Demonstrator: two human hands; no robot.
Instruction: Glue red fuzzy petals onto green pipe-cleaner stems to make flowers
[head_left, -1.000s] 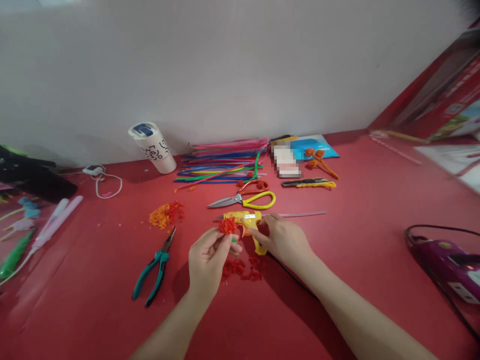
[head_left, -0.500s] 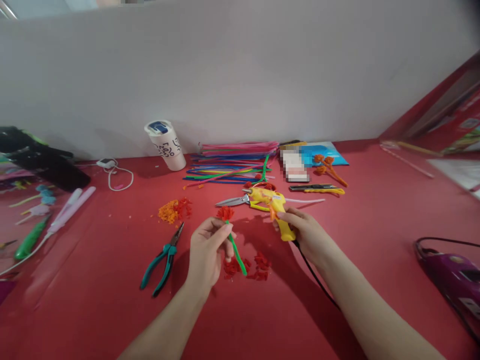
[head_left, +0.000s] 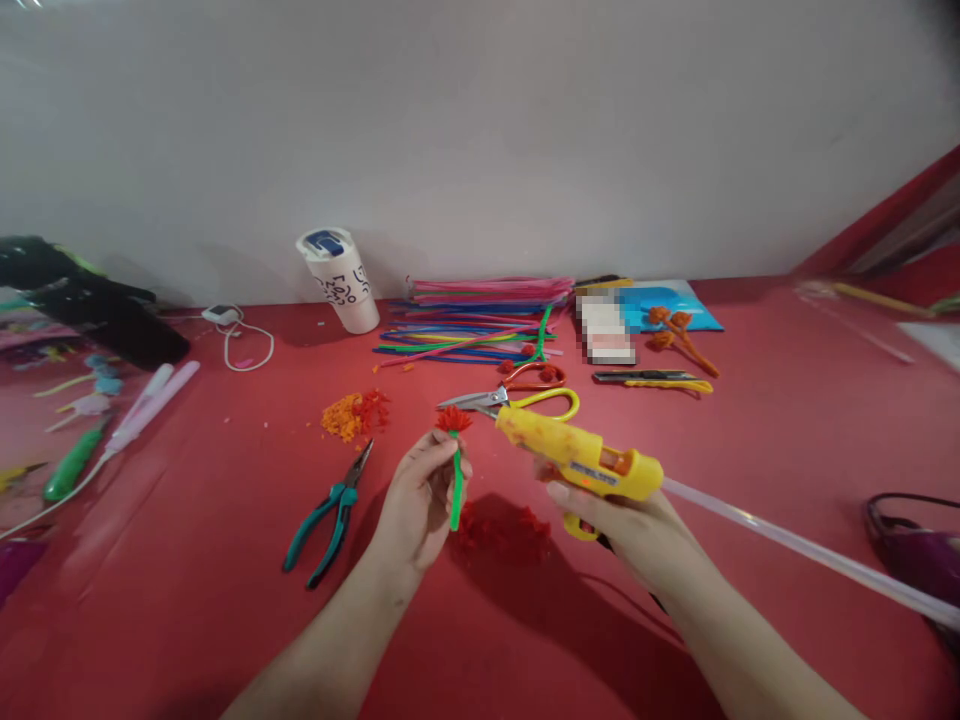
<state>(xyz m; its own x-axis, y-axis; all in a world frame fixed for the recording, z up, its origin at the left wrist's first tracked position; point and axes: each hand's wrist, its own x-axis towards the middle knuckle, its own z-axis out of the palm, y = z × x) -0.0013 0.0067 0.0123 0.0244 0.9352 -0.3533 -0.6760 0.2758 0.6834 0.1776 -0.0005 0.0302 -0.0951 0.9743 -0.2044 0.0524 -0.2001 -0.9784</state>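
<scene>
My left hand (head_left: 426,487) pinches the green stem of a pipe-cleaner flower (head_left: 454,420) with a fluffy red head, held upright above the table. In my right hand (head_left: 611,515) is a yellow hot glue gun (head_left: 577,450), its nozzle pointing left, close to the flower head. A long clear glue stick (head_left: 780,540) sticks out of the gun's back end. Under the hands lie loose red curled pieces (head_left: 510,530), in shadow. Scissors (head_left: 551,402) with one yellow and one red handle loop lie just behind the nozzle.
Teal-handled pliers (head_left: 330,515) and orange and red clippings (head_left: 346,415) lie left. Behind are a white tumbler (head_left: 341,280), a pile of pipe cleaners (head_left: 480,310), a utility knife (head_left: 652,380) and orange pipe-cleaner flowers (head_left: 675,330). A purple device (head_left: 919,550) stands right.
My right hand has lifted the glue gun off the table and turned it, bringing the nozzle near the flower. My left hand has turned the stem more upright.
</scene>
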